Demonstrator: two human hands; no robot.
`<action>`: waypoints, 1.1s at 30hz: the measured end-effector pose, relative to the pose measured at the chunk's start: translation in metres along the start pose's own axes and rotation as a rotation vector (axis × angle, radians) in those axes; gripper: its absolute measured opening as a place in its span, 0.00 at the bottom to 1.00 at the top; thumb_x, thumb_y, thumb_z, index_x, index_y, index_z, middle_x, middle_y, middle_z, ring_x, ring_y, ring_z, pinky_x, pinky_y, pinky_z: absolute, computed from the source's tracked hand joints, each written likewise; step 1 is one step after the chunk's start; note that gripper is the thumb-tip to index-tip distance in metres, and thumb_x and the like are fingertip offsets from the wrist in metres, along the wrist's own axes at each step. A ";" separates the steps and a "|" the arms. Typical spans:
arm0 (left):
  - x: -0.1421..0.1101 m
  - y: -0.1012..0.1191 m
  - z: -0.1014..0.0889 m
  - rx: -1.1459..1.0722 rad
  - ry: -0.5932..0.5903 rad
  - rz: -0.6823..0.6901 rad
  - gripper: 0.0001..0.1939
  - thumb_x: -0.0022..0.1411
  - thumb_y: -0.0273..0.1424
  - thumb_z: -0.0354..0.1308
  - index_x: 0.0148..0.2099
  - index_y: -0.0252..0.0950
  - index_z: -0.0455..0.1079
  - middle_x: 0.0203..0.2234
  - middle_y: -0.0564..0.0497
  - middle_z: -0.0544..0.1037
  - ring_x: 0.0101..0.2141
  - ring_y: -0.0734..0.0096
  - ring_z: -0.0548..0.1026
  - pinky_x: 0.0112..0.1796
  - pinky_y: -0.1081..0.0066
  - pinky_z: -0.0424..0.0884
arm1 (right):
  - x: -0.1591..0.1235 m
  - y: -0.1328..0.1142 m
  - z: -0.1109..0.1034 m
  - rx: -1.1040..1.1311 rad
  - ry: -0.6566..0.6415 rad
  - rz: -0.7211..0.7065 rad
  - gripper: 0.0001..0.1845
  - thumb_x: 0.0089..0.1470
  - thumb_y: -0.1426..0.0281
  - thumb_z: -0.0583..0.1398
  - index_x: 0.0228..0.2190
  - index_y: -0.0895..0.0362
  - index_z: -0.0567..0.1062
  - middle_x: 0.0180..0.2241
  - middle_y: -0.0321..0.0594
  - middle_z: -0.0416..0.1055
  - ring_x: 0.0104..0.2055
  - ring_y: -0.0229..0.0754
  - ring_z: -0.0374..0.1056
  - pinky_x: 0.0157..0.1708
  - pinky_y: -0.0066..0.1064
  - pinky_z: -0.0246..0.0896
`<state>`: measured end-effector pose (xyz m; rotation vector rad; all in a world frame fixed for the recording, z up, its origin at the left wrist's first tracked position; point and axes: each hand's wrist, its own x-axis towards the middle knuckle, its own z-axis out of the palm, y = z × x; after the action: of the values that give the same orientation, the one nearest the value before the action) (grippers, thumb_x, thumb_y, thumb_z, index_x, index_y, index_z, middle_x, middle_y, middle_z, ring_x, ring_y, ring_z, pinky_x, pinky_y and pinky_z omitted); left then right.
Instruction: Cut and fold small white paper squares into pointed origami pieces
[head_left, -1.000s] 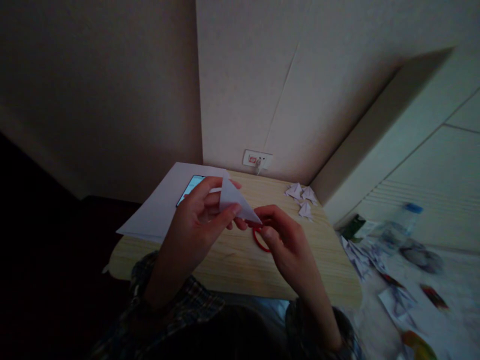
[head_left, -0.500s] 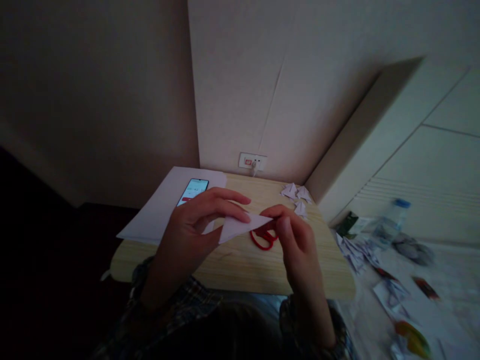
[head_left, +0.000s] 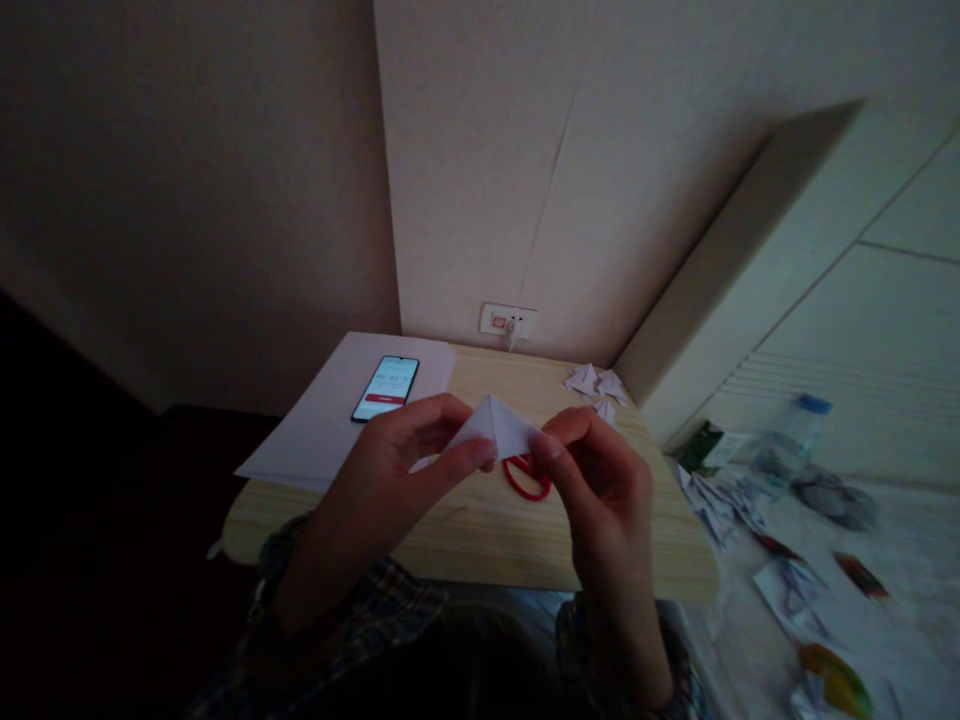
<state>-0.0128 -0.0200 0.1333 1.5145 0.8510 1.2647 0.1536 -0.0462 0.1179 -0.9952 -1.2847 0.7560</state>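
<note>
Between my two hands is a small piece of folded white paper point(head_left: 504, 428), its peak pointing up and a crease running down its middle. My left hand point(head_left: 405, 465) is closed on its left side, thumb laid across the front. The paper's right corner is pinched between the thumb and fingers of my right hand point(head_left: 600, 475). Behind and below the paper, red-handled scissors point(head_left: 527, 490) lie on the wooden table point(head_left: 480, 545); their blades are hidden. Several folded paper pieces point(head_left: 583, 380) sit at the table's back right corner.
A lit phone point(head_left: 386, 388) rests on white paper sheets point(head_left: 300, 440) at the table's left. A plug sits in the wall socket point(head_left: 508, 321). On the right, a pale surface holds more folded papers point(head_left: 712, 505), a blue-capped bottle point(head_left: 791, 445) and colourful packets point(head_left: 832, 680).
The folded paper has turned from a flat, sideways point to a peak facing up. My left fingers, stretched over it before, have curled behind it, with the thumb now in front.
</note>
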 end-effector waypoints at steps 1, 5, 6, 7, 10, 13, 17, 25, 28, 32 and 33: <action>0.001 0.001 0.001 0.051 -0.030 -0.034 0.05 0.57 0.31 0.66 0.29 0.40 0.76 0.25 0.54 0.81 0.31 0.69 0.80 0.36 0.72 0.76 | 0.000 0.000 0.000 0.005 0.001 0.001 0.13 0.57 0.69 0.64 0.22 0.54 0.72 0.21 0.29 0.68 0.25 0.34 0.63 0.26 0.26 0.56; 0.004 0.002 0.003 0.139 -0.062 -0.023 0.10 0.58 0.28 0.61 0.23 0.40 0.72 0.20 0.56 0.77 0.26 0.71 0.75 0.32 0.73 0.73 | 0.000 0.000 -0.001 0.010 -0.025 0.034 0.12 0.58 0.67 0.63 0.23 0.54 0.72 0.21 0.30 0.68 0.24 0.35 0.63 0.25 0.27 0.56; 0.004 0.001 0.003 0.146 -0.067 -0.014 0.10 0.57 0.29 0.61 0.24 0.40 0.72 0.20 0.56 0.76 0.25 0.71 0.75 0.31 0.73 0.72 | 0.001 0.001 0.000 0.002 -0.041 0.048 0.11 0.57 0.67 0.63 0.23 0.54 0.72 0.21 0.30 0.68 0.24 0.35 0.63 0.25 0.27 0.55; 0.005 0.001 0.002 0.160 -0.076 -0.008 0.09 0.57 0.29 0.62 0.24 0.39 0.72 0.20 0.56 0.76 0.25 0.71 0.74 0.29 0.74 0.71 | 0.002 0.001 0.000 -0.007 -0.055 0.061 0.11 0.56 0.66 0.64 0.24 0.54 0.73 0.21 0.30 0.68 0.24 0.36 0.63 0.25 0.28 0.54; 0.005 0.000 0.002 0.213 -0.092 -0.006 0.09 0.56 0.30 0.62 0.24 0.39 0.72 0.20 0.57 0.73 0.24 0.72 0.71 0.27 0.75 0.68 | 0.003 0.002 0.001 -0.027 -0.074 0.086 0.12 0.54 0.65 0.65 0.22 0.54 0.72 0.20 0.30 0.66 0.24 0.36 0.60 0.24 0.28 0.52; 0.005 -0.001 0.002 0.201 -0.087 -0.011 0.05 0.57 0.29 0.62 0.28 0.39 0.73 0.22 0.57 0.75 0.27 0.70 0.73 0.29 0.74 0.69 | 0.002 0.004 0.002 -0.031 -0.062 0.088 0.15 0.55 0.64 0.65 0.21 0.54 0.70 0.19 0.30 0.63 0.24 0.36 0.57 0.24 0.28 0.51; 0.006 -0.003 0.003 0.265 -0.066 0.003 0.06 0.57 0.30 0.61 0.28 0.39 0.72 0.23 0.57 0.75 0.27 0.69 0.73 0.30 0.73 0.68 | 0.001 0.005 0.003 -0.035 -0.072 0.103 0.16 0.56 0.63 0.64 0.21 0.54 0.70 0.20 0.31 0.64 0.24 0.36 0.58 0.25 0.29 0.51; 0.004 0.000 0.005 0.392 -0.172 0.004 0.13 0.60 0.33 0.60 0.24 0.39 0.66 0.20 0.59 0.67 0.24 0.72 0.65 0.27 0.73 0.60 | 0.006 0.005 0.001 -0.053 -0.085 0.095 0.10 0.53 0.66 0.66 0.23 0.54 0.74 0.22 0.33 0.70 0.27 0.38 0.64 0.27 0.30 0.56; 0.003 0.000 0.005 0.422 -0.188 0.026 0.13 0.59 0.32 0.60 0.23 0.39 0.63 0.19 0.59 0.66 0.23 0.72 0.63 0.25 0.73 0.58 | 0.006 0.005 0.001 -0.057 -0.065 0.044 0.13 0.56 0.66 0.64 0.21 0.54 0.73 0.20 0.32 0.66 0.25 0.37 0.61 0.26 0.30 0.54; 0.003 0.000 0.003 0.455 -0.210 0.021 0.12 0.58 0.31 0.58 0.23 0.39 0.62 0.19 0.59 0.65 0.23 0.72 0.63 0.26 0.73 0.58 | 0.006 0.005 0.002 -0.034 -0.097 0.070 0.09 0.56 0.68 0.63 0.24 0.54 0.74 0.22 0.32 0.67 0.27 0.38 0.63 0.27 0.30 0.56; 0.002 0.001 0.002 0.471 -0.221 0.015 0.12 0.58 0.31 0.58 0.23 0.39 0.62 0.19 0.59 0.65 0.23 0.72 0.63 0.26 0.73 0.57 | 0.006 0.004 0.002 -0.034 -0.105 0.075 0.09 0.55 0.69 0.63 0.24 0.54 0.74 0.23 0.32 0.67 0.27 0.38 0.63 0.27 0.29 0.56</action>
<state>-0.0100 -0.0187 0.1345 1.9913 1.0372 0.9195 0.1528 -0.0390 0.1167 -1.0471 -1.3603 0.8557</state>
